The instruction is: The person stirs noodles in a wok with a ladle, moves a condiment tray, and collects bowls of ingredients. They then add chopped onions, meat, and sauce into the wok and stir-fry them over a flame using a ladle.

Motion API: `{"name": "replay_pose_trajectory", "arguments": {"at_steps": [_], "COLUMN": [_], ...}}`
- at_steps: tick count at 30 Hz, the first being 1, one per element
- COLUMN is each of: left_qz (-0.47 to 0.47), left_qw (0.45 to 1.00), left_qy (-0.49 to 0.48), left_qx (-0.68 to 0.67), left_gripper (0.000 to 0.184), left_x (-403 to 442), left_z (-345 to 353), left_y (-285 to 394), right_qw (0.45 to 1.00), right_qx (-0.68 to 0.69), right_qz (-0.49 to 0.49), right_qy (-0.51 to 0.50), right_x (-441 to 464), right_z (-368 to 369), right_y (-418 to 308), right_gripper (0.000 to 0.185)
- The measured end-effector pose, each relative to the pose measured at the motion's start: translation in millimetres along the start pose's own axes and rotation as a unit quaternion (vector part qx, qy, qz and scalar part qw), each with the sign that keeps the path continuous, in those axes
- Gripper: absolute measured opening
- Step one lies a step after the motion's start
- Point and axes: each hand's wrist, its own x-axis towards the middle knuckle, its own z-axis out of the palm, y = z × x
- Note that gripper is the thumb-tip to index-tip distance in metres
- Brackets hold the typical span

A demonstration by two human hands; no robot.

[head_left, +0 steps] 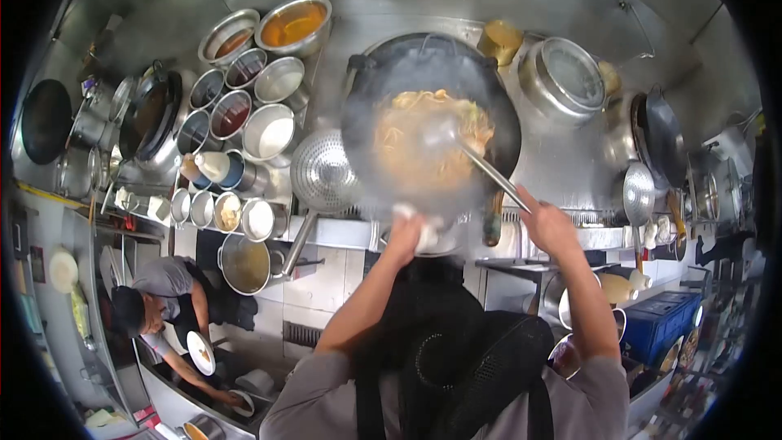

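A large black wok (366, 85) stands on the steel stove, with steam rising from it. Noodles (419, 143) in a pale sauce lie inside. My left hand (405, 236) is closed on a white cloth (427, 236) at the wok's near edge. In my right hand (547, 220) is the long metal handle of a ladle (501, 179); the ladle's head is over the noodles, blurred by steam. A perforated strainer (324, 169) rests just left of the wok.
Sauce bowls and containers (270, 132) crowd the left side, with a pot (246, 263) below them. A lidded steel pot (562, 81) stands right of the wok. At the lower left a co-worker (167, 285) holds a white plate (200, 353). A blue crate (658, 326) sits lower right.
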Motion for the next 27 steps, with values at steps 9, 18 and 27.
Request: {"name": "replay_pose_trajectory", "arguments": {"at_steps": [9,18,27], "left_qz": [0.189,0.07,0.074], "left_qw": [0.982,0.996,0.997], "left_qy": [0.005,0.026,0.015], "left_qx": [0.004,-0.058,-0.009], "left_gripper": [0.028,0.028,0.04], "left_x": [-16.1,60.4,104.7], "left_z": [-0.1,27.9,20.2], "left_y": [-11.7,32.2,43.9], "right_qw": [0.999,0.95,0.914], "right_qx": [0.047,0.3,0.374], "right_qz": [-0.018,-0.031,0.072], "right_qy": [0.001,0.076,0.139], "right_x": [-12.8,-0.5,108.7], "right_z": [19.6,72.9,78.1], "right_y": [28.5,-4.2,15.1], "right_gripper": [0.058,0.051,0.053]}}
